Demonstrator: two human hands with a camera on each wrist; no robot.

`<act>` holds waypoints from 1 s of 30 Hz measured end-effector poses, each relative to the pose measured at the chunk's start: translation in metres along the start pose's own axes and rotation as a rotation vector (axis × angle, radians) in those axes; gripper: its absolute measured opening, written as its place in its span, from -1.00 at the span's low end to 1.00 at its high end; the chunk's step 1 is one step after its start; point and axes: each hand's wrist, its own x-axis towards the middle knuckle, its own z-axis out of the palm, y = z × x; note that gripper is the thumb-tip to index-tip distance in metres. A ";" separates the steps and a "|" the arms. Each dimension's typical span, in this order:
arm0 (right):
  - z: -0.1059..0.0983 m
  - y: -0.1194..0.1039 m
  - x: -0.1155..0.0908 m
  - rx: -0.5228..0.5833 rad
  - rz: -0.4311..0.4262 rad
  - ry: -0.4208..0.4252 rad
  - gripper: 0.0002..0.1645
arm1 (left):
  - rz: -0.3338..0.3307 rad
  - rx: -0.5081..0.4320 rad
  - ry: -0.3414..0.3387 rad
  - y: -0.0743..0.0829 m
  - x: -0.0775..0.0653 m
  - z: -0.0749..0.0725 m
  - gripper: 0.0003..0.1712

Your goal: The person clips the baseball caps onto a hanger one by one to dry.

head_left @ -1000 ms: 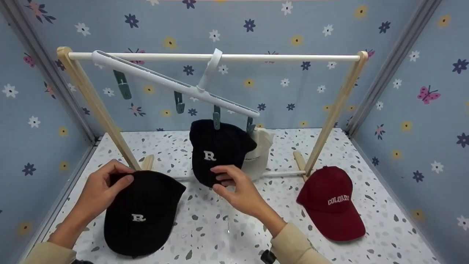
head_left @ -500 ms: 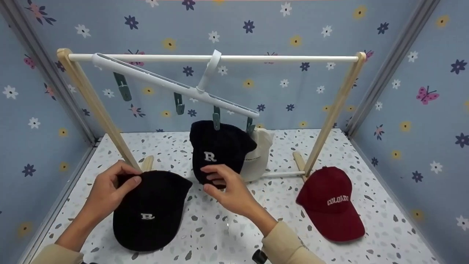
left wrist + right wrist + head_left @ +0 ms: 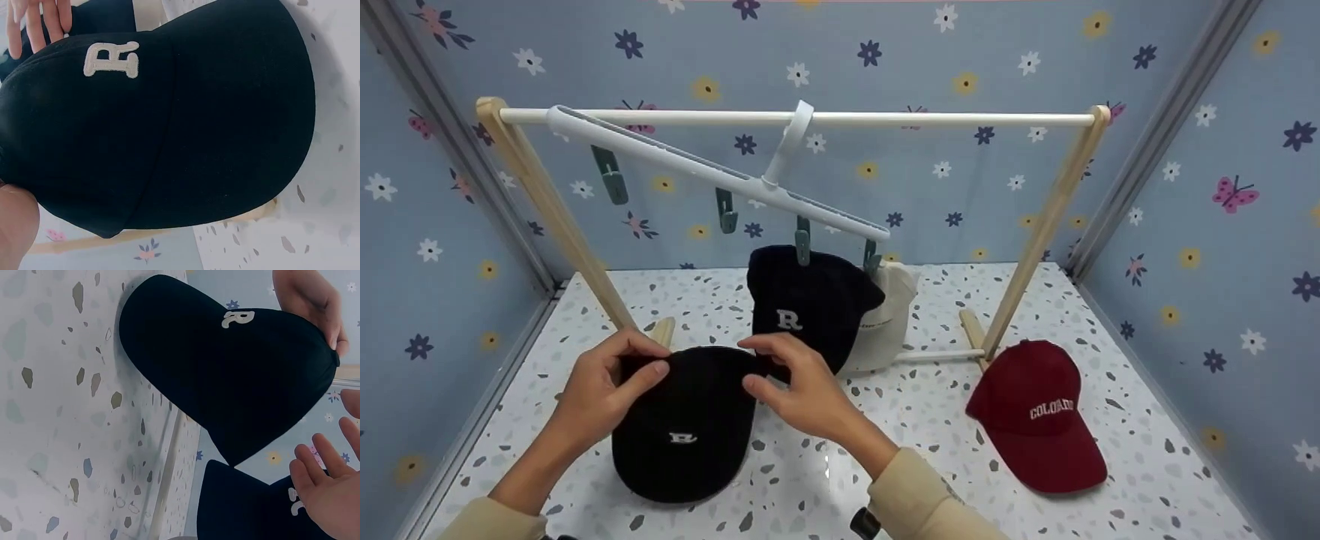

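Observation:
My left hand (image 3: 604,386) pinches the crown of a black baseball cap (image 3: 690,420) with a white R, brim down toward the table. In the right wrist view, the left hand (image 3: 315,309) holds this cap (image 3: 225,365) at its crown top. My right hand (image 3: 806,397) is beside the cap's right side, fingers spread and slightly bent; the right wrist view shows it apart from that cap. Behind it another black cap (image 3: 791,300) with an R hangs from a green clip (image 3: 802,246) on a white hanger (image 3: 697,169). A cream cap (image 3: 892,322) hangs behind, partly hidden.
The hanger tilts down to the right on the white rail (image 3: 945,118) of a wooden rack (image 3: 1042,232). Two clips, a left one (image 3: 610,176) and a middle one (image 3: 727,212), hold nothing. A dark red cap (image 3: 1039,420) lies on the speckled table (image 3: 930,480) at right.
My left hand has carried the black cap rightward, and its brim has turned more toward me. My right hand has moved left, close to that cap. The hanging caps stay put.

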 end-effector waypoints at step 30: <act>0.008 0.004 0.015 -0.034 -0.075 0.053 -0.61 | -0.012 0.080 -0.030 0.015 0.006 0.016 -0.82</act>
